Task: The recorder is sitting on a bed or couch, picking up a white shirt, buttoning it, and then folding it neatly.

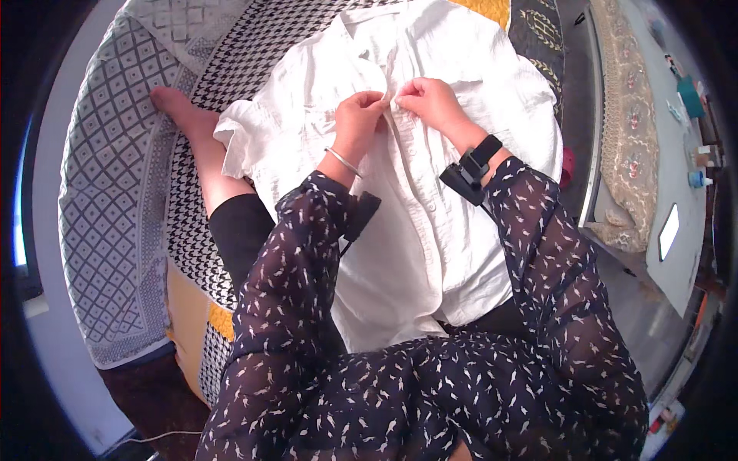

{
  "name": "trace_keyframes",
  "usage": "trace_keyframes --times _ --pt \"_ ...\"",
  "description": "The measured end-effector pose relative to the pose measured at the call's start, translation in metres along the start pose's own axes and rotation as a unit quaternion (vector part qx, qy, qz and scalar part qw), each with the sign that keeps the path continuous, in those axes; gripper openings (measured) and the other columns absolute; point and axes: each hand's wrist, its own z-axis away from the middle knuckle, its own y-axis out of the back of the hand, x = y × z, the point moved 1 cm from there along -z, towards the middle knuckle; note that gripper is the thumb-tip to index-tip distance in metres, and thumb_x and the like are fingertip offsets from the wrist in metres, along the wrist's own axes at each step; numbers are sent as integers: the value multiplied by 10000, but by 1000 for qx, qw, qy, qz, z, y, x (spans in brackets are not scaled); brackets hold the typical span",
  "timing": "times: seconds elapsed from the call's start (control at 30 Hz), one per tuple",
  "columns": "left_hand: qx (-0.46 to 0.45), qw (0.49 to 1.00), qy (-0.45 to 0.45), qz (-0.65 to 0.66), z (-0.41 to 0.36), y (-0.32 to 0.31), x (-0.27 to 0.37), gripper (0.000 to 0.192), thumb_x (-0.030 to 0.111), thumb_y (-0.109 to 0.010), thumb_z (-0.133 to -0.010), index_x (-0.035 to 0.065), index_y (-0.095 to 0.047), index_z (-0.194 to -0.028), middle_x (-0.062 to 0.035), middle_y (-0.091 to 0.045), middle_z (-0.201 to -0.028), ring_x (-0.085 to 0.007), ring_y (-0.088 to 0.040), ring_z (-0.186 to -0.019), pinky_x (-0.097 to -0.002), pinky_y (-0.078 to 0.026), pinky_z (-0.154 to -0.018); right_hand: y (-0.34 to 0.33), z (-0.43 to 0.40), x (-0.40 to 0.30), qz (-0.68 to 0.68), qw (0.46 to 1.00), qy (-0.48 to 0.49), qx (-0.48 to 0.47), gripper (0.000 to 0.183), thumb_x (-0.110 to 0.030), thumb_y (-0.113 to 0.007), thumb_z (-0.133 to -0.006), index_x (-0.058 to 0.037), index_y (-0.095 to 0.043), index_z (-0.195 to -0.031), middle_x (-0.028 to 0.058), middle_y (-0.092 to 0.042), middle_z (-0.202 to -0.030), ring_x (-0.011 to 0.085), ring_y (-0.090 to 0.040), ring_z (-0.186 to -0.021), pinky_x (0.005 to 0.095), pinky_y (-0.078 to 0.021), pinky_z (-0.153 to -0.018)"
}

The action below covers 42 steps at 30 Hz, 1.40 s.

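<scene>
A white button-front shirt (375, 230) is spread over my lap and the bed, its collar at the far end. My left hand (360, 118) pinches the edge of the front placket between thumb and fingers, high on the chest. Close beside it, my right hand (433, 105) has thumb and forefinger brought together on the other front edge. Below my hands the two front edges run side by side, and small buttons (431, 207) show along the right one. Whatever lies between my fingertips is too small to make out.
A houndstooth bedcover (225, 75) lies under the shirt, and a grey diamond-patterned cover (118, 190) hangs at left. My bare foot (173, 106) rests beside the left sleeve. To the right stands a table (651, 262) with a lace-edged cloth (631, 132) and a phone-like device (669, 231).
</scene>
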Motion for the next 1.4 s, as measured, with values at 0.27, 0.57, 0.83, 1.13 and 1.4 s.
trace_keyframes --times 0.27,0.57,0.83,1.13,1.4 --pt "-105 970 89 203 -3 18 -9 237 6 -546 -927 -38 -596 -1154 -114 -654 -1069 -205 -659 -940 -316 -551 -855 0 -1 6 -41 997 -38 -43 147 -124 -696 -853 2 -669 -925 28 -663 -774 81 -586 -632 225 -476 -585" --pt "-122 952 97 262 0 24 -12 232 13 -550 -923 14 -595 -1150 -90 -650 -1077 -183 -635 -955 -309 -523 -865 -17 12 2 71 996 -7 48 155 -178 -688 -802 -44 -692 -880 88 -700 -780 189 -666 -718 316 -517 -664" --pt "-32 981 44 187 10 1 -6 240 46 -580 -915 -17 -599 -1146 -88 -664 -1001 -167 -657 -876 -278 -554 -774 -12 9 11 22 998 4 61 152 -168 -705 -818 -25 -675 -861 10 -646 -707 72 -575 -604 232 -474 -554" --pt "-59 980 21 187 9 4 -13 243 39 -561 -929 -33 -596 -1158 -107 -670 -1034 -170 -667 -878 -274 -561 -794 -10 11 8 -54 998 -43 0 130 -124 -697 -835 -4 -667 -874 8 -632 -713 68 -562 -607 220 -456 -545" --pt "-30 989 3 146 7 -7 -15 129 30 -615 -907 -7 -622 -1030 -78 -672 -954 -153 -663 -834 -259 -554 -761 -13 9 17 -21 1000 -4 10 109 -100 -666 -829 -16 -679 -897 47 -662 -729 115 -610 -641 260 -484 -591"
